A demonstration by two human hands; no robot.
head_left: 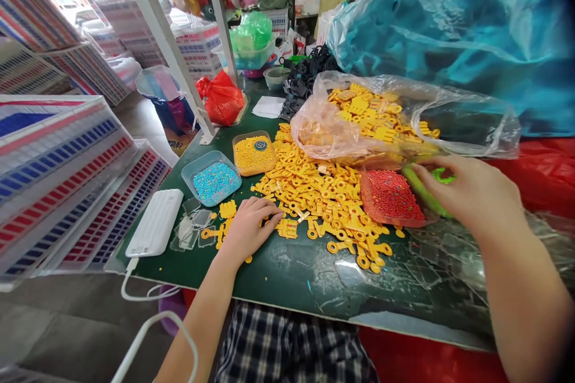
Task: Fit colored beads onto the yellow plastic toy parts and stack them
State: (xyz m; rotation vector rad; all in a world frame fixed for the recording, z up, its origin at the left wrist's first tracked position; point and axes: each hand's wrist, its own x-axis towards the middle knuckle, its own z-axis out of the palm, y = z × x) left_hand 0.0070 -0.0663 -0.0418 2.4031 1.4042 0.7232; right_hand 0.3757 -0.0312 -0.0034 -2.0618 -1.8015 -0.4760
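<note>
Desk (287, 287) strewn with yellow parts (314, 191). Left hand (245, 230) beside a beaded part (287, 228), right hand (476, 191) blurred at a green tub (422, 190); impossible to tell either grip. Best with light fingertips, tub level, clear of red beads (390, 194).

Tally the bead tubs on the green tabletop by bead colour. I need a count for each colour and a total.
Tub of blue beads: 1
Tub of yellow beads: 1
Tub of red beads: 1
Total: 3
The green item by the right hand is too blurred to identify, so it is left out.
</note>
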